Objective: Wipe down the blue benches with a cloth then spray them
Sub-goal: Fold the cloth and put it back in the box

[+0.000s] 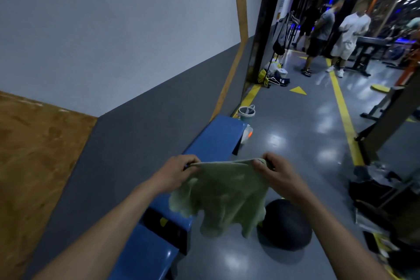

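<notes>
While both bare hands are raised in front of the body, a pale green terry cloth (pixel 223 195) hangs stretched between them, above the gap between the benches and the floor. Left hand (pixel 176 174): fingers pressed together, pinching the cloth's upper left corner. Right hand (pixel 276 174): thumb and fingers closed on the upper right corner, thumb nail visible on the near face. Top edge of the cloth runs nearly straight from hand to hand; the rest droops in loose folds, lower edge ragged and uneven.

Two glossy blue benches stand end to end along the grey lower wall (pixel 127 143). Far blue bench (pixel 216 141) lies beyond the hands; near blue bench (pixel 145 254) sits below the left forearm. A dark gap separates them. The cloth touches neither worktop.

A dark round medicine ball (pixel 288 227) rests on the shiny grey floor (pixel 295 148), partly hidden behind the cloth's lower right corner. A pale bucket (pixel 246 112) stands on the floor past the far bench's end. Yellow floor lines (pixel 344 111) run toward a doorway, where people (pixel 334 36) stand well apart from the benches. Dark clutter at the right edge is too blurred to identify.
</notes>
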Available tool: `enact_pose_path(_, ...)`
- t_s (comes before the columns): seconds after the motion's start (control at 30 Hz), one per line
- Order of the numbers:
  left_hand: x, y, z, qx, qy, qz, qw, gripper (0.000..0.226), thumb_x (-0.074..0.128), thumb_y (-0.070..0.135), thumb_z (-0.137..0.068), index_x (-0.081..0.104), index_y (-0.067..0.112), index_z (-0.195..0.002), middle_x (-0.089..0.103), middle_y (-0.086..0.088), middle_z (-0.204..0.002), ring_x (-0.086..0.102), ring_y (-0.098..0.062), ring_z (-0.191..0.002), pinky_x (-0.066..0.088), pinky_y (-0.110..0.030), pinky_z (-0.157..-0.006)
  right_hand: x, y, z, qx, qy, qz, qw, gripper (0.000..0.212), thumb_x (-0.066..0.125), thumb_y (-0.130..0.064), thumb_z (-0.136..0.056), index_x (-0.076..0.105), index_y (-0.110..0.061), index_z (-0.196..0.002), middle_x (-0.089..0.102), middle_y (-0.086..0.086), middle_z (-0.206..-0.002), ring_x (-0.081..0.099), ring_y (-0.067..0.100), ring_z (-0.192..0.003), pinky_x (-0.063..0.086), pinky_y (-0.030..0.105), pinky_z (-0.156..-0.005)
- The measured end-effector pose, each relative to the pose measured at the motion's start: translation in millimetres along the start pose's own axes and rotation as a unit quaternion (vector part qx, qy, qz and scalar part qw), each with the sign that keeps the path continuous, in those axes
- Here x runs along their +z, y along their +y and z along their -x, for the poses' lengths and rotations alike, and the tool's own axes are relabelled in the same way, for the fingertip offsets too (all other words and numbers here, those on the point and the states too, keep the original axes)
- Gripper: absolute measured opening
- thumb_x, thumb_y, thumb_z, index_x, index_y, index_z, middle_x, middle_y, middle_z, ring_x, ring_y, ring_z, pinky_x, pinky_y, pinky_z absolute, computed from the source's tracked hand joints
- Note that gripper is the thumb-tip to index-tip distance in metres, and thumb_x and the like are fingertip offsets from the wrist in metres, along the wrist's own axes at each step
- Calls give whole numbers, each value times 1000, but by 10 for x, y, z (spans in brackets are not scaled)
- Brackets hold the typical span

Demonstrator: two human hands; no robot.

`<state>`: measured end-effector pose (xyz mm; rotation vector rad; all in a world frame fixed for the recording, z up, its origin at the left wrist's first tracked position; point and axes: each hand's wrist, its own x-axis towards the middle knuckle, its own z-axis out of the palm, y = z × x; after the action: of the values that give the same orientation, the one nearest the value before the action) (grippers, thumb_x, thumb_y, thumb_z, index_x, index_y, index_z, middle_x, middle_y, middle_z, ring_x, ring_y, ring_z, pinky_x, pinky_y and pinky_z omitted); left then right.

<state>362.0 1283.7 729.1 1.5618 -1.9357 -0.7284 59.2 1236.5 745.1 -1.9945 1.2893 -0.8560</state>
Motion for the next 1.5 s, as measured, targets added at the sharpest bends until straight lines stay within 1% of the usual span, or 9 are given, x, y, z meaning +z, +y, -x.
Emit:
enact_pose_path(0.27, -54, -463, -1456, 39, -38, -43, 998, 24, 68, 50, -86, 67, 28, -77, 64, 12, -75, 58, -4, -70, 40, -18, -60, -44, 724, -892, 36, 1, 88, 996, 19, 54, -34, -99, 67, -35, -85, 64, -22, -75, 58, -3, -72, 45, 20, -68)
enact_pose_path(0.47, -93, -455, -2434, 69, -8, -17, 997, 14, 67, 40, -89, 74, 28, -87, 68, 15, -83, 62, -1, -79, 45, -18, -69, -229, 1170, -1571, 105, 33, -47, 993, 32, 60, -21, -97, 63, -2, -71, 56, -2, -69, 51, 10, -70, 43, 37, -70)
enact_pose_path(0.6, 8, -318, -3165, 91, 20, 11, 996, 12, 69, 35, -88, 75, 25, -86, 69, 12, -82, 63, -4, -80, 44, -14, -68, -418, 1434, -2095, 157, 82, -182, 967, 35, 60, -27, -96, 64, -4, -71, 54, 2, -63, 46, 12, -61, 36, 27, -58)
enact_pose_path(0.87, 523, -160, -4884, 35, -29, -26, 999, 25, 56, 45, -95, 62, 28, -79, 64, 10, -76, 59, -9, -72, 46, -29, -66, -1191, 2435, -3357, 156, 23, -198, 967, 35, 61, -29, -95, 56, 0, -74, 48, 1, -63, 42, 11, -57, 36, 21, -50)
enact_pose_path(1.03, 845, -104, -5787, -81, -40, -64, 994, 30, 54, 40, -95, 57, 22, -72, 60, 6, -69, 55, -7, -65, 45, -35, -63, -1468, 2961, -4135, 173, 26, -155, 972, 39, 64, -30, -94, 55, -2, -69, 47, -3, -57, 41, 9, -55, 34, 21, -49)
enact_pose_path(1.2, 1220, 86, -6684, -243, -76, 183, 950, 23, 48, 26, -99, 56, 10, -84, 63, -14, -71, 63, -26, -56, 52, -32, -53, -1353, 3129, -4961, 112, -33, -105, 988, 30, 64, -36, -92, 61, -13, -72, 61, -5, -64, 50, 0, -59, 43, 22, -58)
enact_pose_path(1.33, 1378, 91, -7416, -289, -71, 328, 897, 13, 43, 16, -99, 50, 8, -92, 65, -18, -82, 67, -30, -55, 57, -40, -52, -1339, 3351, -5646, 51, -58, -39, 996, 31, 67, -48, -85, 58, -19, -78, 62, -2, -72, 50, 2, -62, 43, 25, -60)
enact_pose_path(1.4, 1435, -37, -7813, -308, -56, 372, 874, 13, 43, 17, -99, 51, 6, -95, 67, -20, -87, 70, -35, -62, 59, -42, -57, -1358, 3520, -6005, 20, -98, 26, 995, 38, 71, -55, -76, 53, -23, -85, 58, -7, -77, 49, 5, -68, 40, 23, -61)
enact_pose_path(1.5, 1444, -293, -8385, -331, -70, 436, 834, 23, 45, 15, -100, 55, -2, -110, 68, -27, -104, 72, -41, -84, 61, -44, -71, -1341, 3842, -6574, -7, -120, 75, 990, 31, 70, -38, -75, 48, -23, -92, 53, -9, -85, 48, 7, -75, 40, 25, -65)
